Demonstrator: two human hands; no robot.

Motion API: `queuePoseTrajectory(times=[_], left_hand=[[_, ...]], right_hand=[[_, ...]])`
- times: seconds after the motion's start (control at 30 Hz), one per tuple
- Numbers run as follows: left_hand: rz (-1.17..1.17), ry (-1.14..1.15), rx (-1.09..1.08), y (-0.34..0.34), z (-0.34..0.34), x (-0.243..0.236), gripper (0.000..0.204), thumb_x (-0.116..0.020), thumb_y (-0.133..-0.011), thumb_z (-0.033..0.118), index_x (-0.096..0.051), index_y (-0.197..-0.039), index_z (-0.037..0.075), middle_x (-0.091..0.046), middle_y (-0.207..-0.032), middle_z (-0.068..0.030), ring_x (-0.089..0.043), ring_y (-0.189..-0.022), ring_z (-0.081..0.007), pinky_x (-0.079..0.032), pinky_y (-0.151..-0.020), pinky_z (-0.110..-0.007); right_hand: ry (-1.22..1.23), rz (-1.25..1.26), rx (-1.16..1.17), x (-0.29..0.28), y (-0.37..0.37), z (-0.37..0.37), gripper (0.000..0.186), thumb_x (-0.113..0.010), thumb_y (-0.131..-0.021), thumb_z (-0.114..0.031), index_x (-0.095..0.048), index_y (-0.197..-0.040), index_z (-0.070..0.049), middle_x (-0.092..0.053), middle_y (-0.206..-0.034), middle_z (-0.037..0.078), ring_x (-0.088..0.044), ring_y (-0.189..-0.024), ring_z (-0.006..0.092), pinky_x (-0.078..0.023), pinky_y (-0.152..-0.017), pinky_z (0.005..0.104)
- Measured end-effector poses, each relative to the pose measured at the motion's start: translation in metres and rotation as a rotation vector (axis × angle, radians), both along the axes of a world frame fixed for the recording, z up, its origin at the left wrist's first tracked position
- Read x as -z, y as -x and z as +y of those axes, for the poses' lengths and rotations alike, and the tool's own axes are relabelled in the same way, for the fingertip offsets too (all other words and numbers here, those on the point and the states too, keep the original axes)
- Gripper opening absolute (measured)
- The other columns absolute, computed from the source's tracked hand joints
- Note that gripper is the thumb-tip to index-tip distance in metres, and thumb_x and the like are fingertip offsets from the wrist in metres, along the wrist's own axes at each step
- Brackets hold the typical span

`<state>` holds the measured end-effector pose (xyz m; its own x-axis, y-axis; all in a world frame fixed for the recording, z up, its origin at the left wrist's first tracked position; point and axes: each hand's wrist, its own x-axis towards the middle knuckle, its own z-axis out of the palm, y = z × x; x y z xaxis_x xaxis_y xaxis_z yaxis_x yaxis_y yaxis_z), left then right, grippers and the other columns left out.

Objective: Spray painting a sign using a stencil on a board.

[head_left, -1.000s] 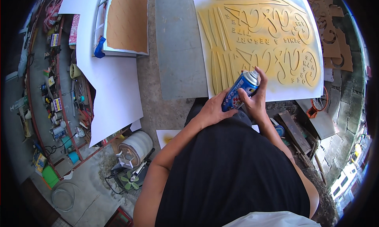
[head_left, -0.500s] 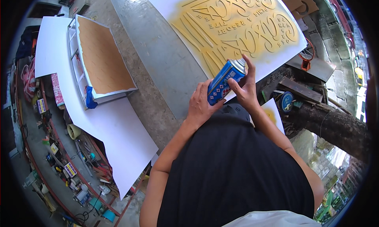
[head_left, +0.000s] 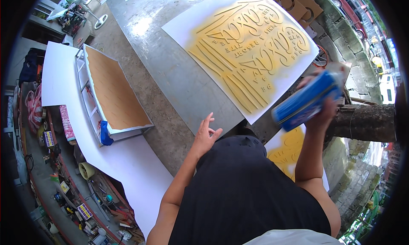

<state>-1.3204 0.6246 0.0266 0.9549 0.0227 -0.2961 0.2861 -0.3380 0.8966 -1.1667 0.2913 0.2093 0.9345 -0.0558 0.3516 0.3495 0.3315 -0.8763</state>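
Note:
A blue spray can, smeared by motion, is gripped in my right hand out to the right, tilted on its side. My left hand holds nothing; its fingers are apart above the near edge of the grey metal table. On that table lies a white sheet with raised cut-out letters and long strips, sprayed golden yellow. A second white sheet with yellow-sprayed pieces lies lower right, partly behind my right arm.
To the left, a brown panel in a metal frame rests on a long white board, with a blue cloth at its corner. Shelves of tools line the far left. A log and a basketball hoop are at right.
The spray can has swung from between both hands to the right in my right hand. My left hand has let go of it and dropped a little lower and left. The view has shifted.

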Motion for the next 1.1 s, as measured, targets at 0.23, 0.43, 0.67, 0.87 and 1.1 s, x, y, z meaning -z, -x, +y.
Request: queuePoseTrajectory(times=[0.23, 0.43, 0.67, 0.87, 1.1], left_hand=[[0.025, -0.036, -0.079, 0.015, 0.030, -0.006, 0.071, -0.073, -0.100, 0.033, -0.042, -0.159, 0.007, -0.060, -0.141, -0.0170, -0.068, -0.090, -0.0203, -0.058, -0.084, -0.034], [-0.049, 0.082, -0.084, 0.012, 0.017, -0.031, 0.062, -0.069, -0.103, 0.030, -0.046, -0.156, 0.007, -0.066, -0.133, -0.0140, -0.069, -0.091, -0.0181, -0.057, -0.086, -0.034], [-0.058, 0.222, -0.109, 0.000, 0.013, -0.034, 0.060, -0.064, -0.107, 0.033, -0.044, -0.156, 0.005, -0.066, -0.132, -0.0120, -0.068, -0.099, -0.0157, -0.055, -0.091, -0.032], [-0.109, 0.322, -0.138, 0.005, 0.020, -0.041, 0.066, -0.065, -0.106, 0.046, -0.046, -0.155, 0.006, -0.069, -0.130, -0.0111, -0.069, -0.096, -0.0172, -0.055, -0.090, -0.035], [-0.116, 0.399, -0.095, -0.006, 0.021, -0.049, 0.071, -0.061, -0.107, 0.050, -0.042, -0.156, 0.002, -0.065, -0.131, -0.0129, -0.065, -0.106, -0.0173, -0.053, -0.096, -0.033]], right_hand=[[-0.297, 0.054, -0.252, -0.055, 0.018, 0.016, 0.113, -0.084, -0.085, -0.052, -0.018, -0.163, -0.005, -0.060, -0.125, 0.022, -0.068, -0.110, 0.0300, -0.065, -0.087, 0.0491], [-0.287, 0.087, -0.189, -0.066, 0.008, 0.044, 0.122, -0.088, -0.081, -0.052, -0.011, -0.167, -0.014, -0.059, -0.122, 0.020, -0.071, -0.096, 0.0308, -0.062, -0.083, 0.0514], [-0.280, 0.133, -0.452, -0.044, -0.008, 0.047, 0.103, -0.078, -0.087, -0.050, -0.016, -0.162, -0.016, -0.060, -0.123, 0.020, -0.066, -0.118, 0.0321, -0.052, -0.099, 0.0789], [-0.404, 0.146, -0.516, -0.061, -0.023, 0.049, 0.098, -0.081, -0.084, -0.048, -0.027, -0.156, -0.012, -0.062, -0.119, 0.019, -0.066, -0.117, 0.0331, -0.053, -0.101, 0.0613], [0.012, 0.027, -0.404, -0.019, -0.001, 0.092, 0.101, -0.084, -0.086, -0.046, -0.025, -0.160, -0.011, -0.063, -0.114, 0.017, -0.071, -0.098, 0.0272, -0.059, -0.091, 0.0488]])
